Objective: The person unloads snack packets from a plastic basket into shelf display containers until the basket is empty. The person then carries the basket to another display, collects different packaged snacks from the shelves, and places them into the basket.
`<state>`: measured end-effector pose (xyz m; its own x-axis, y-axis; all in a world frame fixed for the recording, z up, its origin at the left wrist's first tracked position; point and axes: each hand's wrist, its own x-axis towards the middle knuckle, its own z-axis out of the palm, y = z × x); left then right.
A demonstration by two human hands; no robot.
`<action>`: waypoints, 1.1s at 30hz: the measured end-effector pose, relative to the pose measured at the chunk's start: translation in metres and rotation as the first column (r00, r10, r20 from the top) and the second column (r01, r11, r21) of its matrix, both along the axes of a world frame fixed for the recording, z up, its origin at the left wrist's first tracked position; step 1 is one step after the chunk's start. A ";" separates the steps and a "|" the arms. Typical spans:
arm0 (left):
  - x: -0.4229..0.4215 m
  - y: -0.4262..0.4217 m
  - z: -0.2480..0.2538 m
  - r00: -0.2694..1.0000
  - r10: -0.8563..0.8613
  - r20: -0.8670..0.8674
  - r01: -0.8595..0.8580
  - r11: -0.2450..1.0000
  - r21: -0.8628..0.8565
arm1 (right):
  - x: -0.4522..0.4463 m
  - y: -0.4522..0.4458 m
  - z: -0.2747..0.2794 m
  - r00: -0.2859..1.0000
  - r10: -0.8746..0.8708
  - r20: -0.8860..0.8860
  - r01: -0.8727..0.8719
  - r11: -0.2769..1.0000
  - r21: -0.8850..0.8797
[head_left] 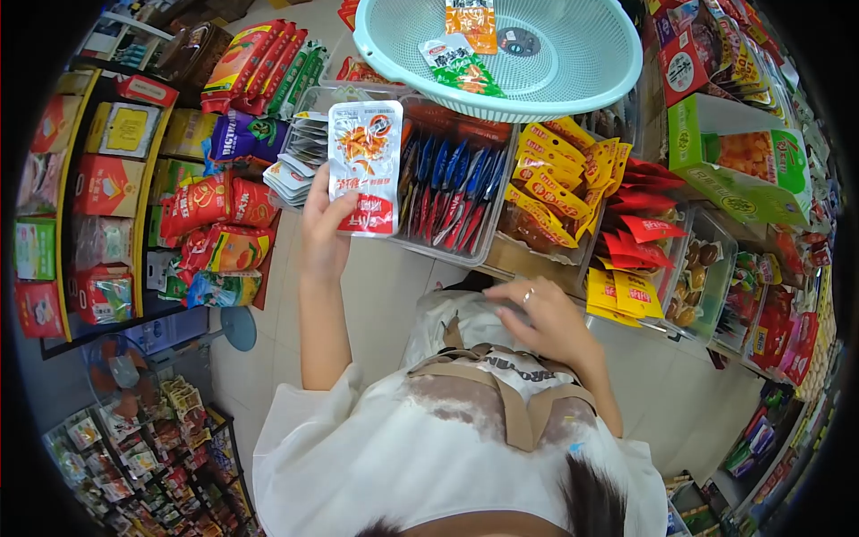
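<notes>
My left hand (324,234) is closed on a silver snack packet (366,143) with a red lower end and a picture of food. It holds the packet upright by its left edge, over the front of the display bins. Just behind it are stacked silver packets (302,143), and to its right stands a clear bin of blue and red packets (452,192). My right hand (548,322), with a ring on one finger, hovers in front of my waist. Its fingers are apart and nothing shows in them. Near it is a bin of yellow packets (550,183).
A pale blue plastic basket (403,67) with a green packet (461,67) and an orange packet (472,22) rests on the bins. Red packets (637,228) and a green box (716,183) are to the right. A shelf of packaged goods (112,188) stands left.
</notes>
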<state>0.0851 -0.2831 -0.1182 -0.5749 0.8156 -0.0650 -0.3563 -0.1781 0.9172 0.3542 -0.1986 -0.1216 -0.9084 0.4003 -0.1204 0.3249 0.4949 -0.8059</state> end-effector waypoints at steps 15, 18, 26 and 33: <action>-0.002 -0.013 0.005 0.906 0.062 -0.419 -0.139 0.978 -0.157 | -0.038 -0.015 -0.102 0.930 -0.293 -0.222 0.347 0.900 0.265; -0.001 -0.014 0.009 0.855 0.112 -0.506 -0.196 0.974 -0.116 | -0.046 -0.018 -0.113 0.886 -0.342 -0.313 0.434 0.850 0.299; 0.020 0.000 0.042 0.328 -0.095 -0.940 -0.268 0.945 -0.189 | -0.054 -0.023 -0.133 0.869 -0.404 -0.285 0.487 0.604 0.630; 0.040 0.017 0.030 0.029 -0.259 -0.965 -0.169 0.951 -0.260 | -0.055 -0.026 -0.140 0.844 -0.404 -0.352 0.527 0.512 0.678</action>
<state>0.1254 -0.2658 -0.0886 -0.2183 0.9132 0.3441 0.9236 0.0794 0.3750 0.2996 -0.2244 -0.2617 -0.5447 0.6631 0.5134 0.6105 0.7332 -0.2993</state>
